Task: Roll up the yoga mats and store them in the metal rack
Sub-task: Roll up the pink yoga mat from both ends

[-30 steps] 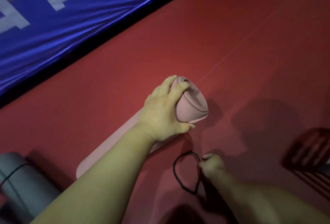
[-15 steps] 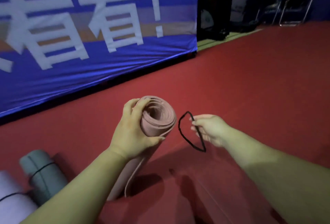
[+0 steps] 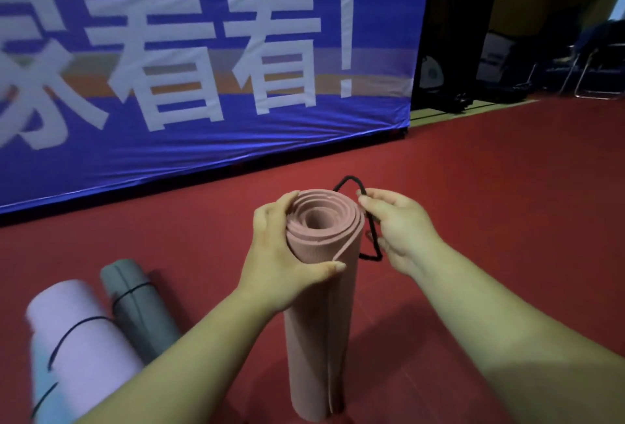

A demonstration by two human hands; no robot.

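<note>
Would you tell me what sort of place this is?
Likely a gym or event hall: wide red floor, large blue banner with white characters, rolled grey mat and lilac mat lying banded.

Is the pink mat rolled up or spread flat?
Rolled up: the pink mat shows its spiral end, and the left hand grips it.

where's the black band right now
In the head view the band is pinched in the right hand, just right of the top of the upright pink mat that the left hand grips.
</note>
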